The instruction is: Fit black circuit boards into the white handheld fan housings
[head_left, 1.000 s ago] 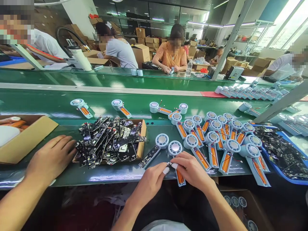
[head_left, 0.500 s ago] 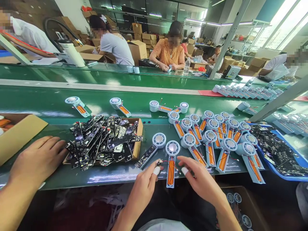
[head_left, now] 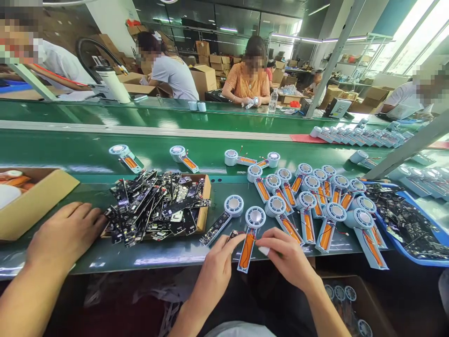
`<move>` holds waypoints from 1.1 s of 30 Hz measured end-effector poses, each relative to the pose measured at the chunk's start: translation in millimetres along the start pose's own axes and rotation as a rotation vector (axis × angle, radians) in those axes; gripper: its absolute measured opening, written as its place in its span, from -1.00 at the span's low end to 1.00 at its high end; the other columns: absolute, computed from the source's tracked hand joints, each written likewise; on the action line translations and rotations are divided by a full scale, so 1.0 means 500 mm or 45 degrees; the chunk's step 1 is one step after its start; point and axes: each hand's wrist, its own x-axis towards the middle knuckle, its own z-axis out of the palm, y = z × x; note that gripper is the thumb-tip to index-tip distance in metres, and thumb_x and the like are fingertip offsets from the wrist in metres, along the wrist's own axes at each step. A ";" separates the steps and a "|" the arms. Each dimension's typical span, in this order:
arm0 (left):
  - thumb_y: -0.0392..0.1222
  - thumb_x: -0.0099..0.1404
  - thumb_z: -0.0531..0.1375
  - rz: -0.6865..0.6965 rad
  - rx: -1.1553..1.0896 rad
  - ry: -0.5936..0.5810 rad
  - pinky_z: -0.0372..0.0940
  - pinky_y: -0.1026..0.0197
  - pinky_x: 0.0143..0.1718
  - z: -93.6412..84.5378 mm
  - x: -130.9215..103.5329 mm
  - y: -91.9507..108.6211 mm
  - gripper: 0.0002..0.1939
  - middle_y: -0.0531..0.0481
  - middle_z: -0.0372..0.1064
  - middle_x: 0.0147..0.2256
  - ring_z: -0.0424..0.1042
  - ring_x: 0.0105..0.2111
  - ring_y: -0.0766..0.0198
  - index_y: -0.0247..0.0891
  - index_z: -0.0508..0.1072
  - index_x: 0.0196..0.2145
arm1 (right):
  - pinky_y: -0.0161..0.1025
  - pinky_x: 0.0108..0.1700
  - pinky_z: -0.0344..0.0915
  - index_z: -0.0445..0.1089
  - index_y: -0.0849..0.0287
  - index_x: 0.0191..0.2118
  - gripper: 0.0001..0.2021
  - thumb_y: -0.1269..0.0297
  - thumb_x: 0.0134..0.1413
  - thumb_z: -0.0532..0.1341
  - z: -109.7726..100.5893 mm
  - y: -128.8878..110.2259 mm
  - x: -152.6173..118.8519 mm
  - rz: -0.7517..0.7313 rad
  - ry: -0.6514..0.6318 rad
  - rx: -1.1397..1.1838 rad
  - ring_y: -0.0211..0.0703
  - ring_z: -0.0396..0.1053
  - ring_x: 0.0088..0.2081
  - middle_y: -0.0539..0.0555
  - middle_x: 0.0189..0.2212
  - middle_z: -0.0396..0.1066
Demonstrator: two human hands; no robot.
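A light-blue handheld fan (head_left: 255, 217) lies in front of me, its handle open over an orange battery (head_left: 246, 250) with thin wires. My left hand (head_left: 215, 267) is closed at the handle's left side. The end of a black circuit board (head_left: 235, 233) shows between its fingers, the rest hidden. On the other side, my right hand (head_left: 286, 257), a white cot on one finger, pinches a thin wire by the handle. Left of these hands lies another fan (head_left: 233, 205) with a circuit board (head_left: 214, 228) along its handle.
Circuit boards heap over a cardboard box (head_left: 203, 206). A co-worker's hand (head_left: 66, 238) rests beside it. Several open-handled fans (head_left: 307, 200) crowd the right, before a blue tray (head_left: 396, 248) of boards. More fans lie on the green belt (head_left: 150, 157). People sit across it.
My right hand has moved in to the handle and now pinches a wire. My left hand has come nearer the fan, whose handle end has swung slightly left.
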 end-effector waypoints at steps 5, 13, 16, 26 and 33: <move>-0.44 0.30 -0.10 0.132 0.083 -0.051 0.44 0.24 -0.26 -0.004 -0.005 0.011 -0.47 -0.13 0.49 -0.16 0.55 -0.24 0.18 -0.11 0.56 -0.05 | -0.12 -0.07 0.47 0.58 0.10 -0.17 -0.82 0.21 0.27 0.23 0.024 -0.001 0.035 0.320 0.188 0.468 -0.04 0.53 -0.14 0.12 -0.21 0.58; -0.21 0.40 -0.07 -0.178 -0.117 -0.029 0.36 0.18 -0.30 -0.015 -0.023 0.030 -0.74 -0.02 0.44 -0.42 0.44 -0.43 0.17 -0.16 0.41 -0.25 | -0.23 -0.20 0.43 0.55 0.18 -0.24 -0.85 0.23 0.20 0.27 0.043 -0.027 0.049 0.413 0.027 0.631 -0.15 0.49 -0.29 0.06 -0.34 0.56; -0.18 0.40 -0.07 -0.267 -0.194 -0.011 0.31 0.20 -0.36 -0.012 -0.026 0.038 -0.74 0.01 0.40 -0.46 0.39 -0.48 0.18 -0.16 0.41 -0.22 | -0.22 -0.13 0.42 0.57 0.12 -0.23 -0.85 0.35 0.25 0.22 0.041 -0.034 0.042 0.249 0.028 0.422 -0.14 0.51 -0.22 0.06 -0.27 0.57; -0.01 0.41 0.01 -0.329 -0.392 -0.020 0.17 0.28 -0.50 -0.009 -0.009 0.055 -0.70 0.16 0.16 -0.63 0.19 -0.60 0.29 -0.22 0.44 -0.27 | -0.20 -0.21 0.47 0.45 0.12 0.02 -0.76 0.40 0.37 0.09 0.063 -0.047 0.020 -0.112 0.076 -0.152 -0.10 0.48 -0.25 0.13 -0.25 0.54; -0.11 0.40 0.00 -0.407 -0.535 0.024 0.19 0.33 -0.56 0.009 -0.024 0.040 -0.79 0.10 0.37 -0.45 0.25 -0.59 0.37 -0.21 0.37 -0.15 | -0.25 -0.22 0.41 0.48 0.13 -0.20 -0.85 0.46 0.30 0.17 0.072 -0.043 0.023 -0.062 0.154 -0.095 -0.14 0.43 -0.26 0.08 -0.29 0.51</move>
